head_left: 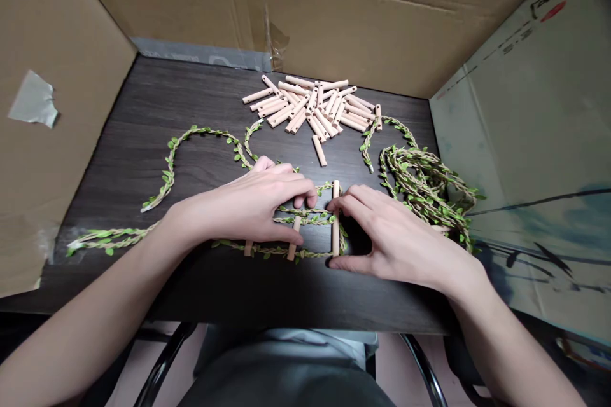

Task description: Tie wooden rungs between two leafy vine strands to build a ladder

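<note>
left grip [238,203] rests open, pressing the leaf vine [305,210] flat on the surface [95,159]; right grip [401,241] closes around a wooden dowel [335,216], keeping it square across the strands.

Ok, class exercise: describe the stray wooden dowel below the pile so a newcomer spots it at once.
On the dark table, find the heap of loose wooden dowels. Just below it, one dowel lies apart from the rest, at a slant.

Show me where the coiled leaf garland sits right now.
In the head view, the coiled leaf garland lies on the right side of the dark wood-grain table, beside the right hand and nearer the person than the pile of wooden dowels.
</note>
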The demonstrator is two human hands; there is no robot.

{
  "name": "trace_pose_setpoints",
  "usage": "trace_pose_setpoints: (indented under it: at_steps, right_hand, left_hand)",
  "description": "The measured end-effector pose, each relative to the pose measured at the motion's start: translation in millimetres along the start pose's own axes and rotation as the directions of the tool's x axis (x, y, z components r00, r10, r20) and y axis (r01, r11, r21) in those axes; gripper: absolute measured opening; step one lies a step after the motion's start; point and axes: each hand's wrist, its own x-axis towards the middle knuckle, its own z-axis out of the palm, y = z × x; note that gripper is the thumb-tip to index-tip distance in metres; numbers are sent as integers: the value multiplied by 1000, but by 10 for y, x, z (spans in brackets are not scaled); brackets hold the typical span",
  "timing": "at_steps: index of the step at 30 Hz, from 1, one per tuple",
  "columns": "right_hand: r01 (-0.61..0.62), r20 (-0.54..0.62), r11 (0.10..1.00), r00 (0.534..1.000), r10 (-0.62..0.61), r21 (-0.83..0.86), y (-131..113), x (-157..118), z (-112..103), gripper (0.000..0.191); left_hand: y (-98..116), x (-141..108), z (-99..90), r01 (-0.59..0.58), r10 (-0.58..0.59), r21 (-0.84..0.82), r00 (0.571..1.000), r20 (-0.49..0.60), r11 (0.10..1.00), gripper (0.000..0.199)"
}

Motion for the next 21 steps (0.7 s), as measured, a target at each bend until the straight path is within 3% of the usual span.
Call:
trace_pose_setpoints:
  at_steps: [21]
  right_hand:
    - [-8, 2, 1000, 1000, 8, -2, -5, 6, -8, 51]
  left_hand:
    - [18, -23, -38, -6, 6, -26, 1000, 9, 1000, 34]
